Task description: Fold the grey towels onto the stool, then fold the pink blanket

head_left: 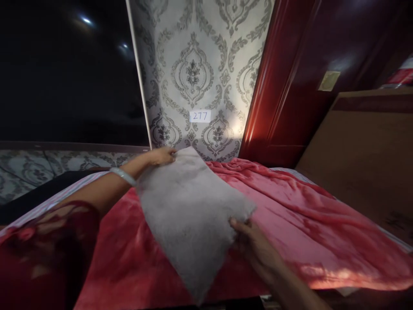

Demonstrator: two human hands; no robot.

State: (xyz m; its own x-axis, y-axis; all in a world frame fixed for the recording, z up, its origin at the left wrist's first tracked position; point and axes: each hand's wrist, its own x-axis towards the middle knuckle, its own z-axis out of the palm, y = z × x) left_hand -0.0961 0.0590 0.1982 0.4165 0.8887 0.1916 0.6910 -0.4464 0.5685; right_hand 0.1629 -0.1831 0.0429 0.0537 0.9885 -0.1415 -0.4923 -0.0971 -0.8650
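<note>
A pale grey sheet of cloth (187, 202) hangs between my two hands, above a red blanket. My left hand (162, 156) pinches its upper left edge, with a light bangle on the wrist. Along the right edge, my right hand (248, 237) grips the cloth with the thumb on top and the fingers behind. One corner of the cloth points down toward the bottom of the view. The cloth looks thin, and its right edge is slightly frayed. Whether it is a towel or another kind of cloth I cannot tell.
The red blanket (290, 219) covers the surface below. A large dark screen (71, 77) stands at the left. Patterned wallpaper (193, 56) carries a label (200, 116) reading 277. To the right are a dark red door (290, 86) and a big cardboard box (364, 159).
</note>
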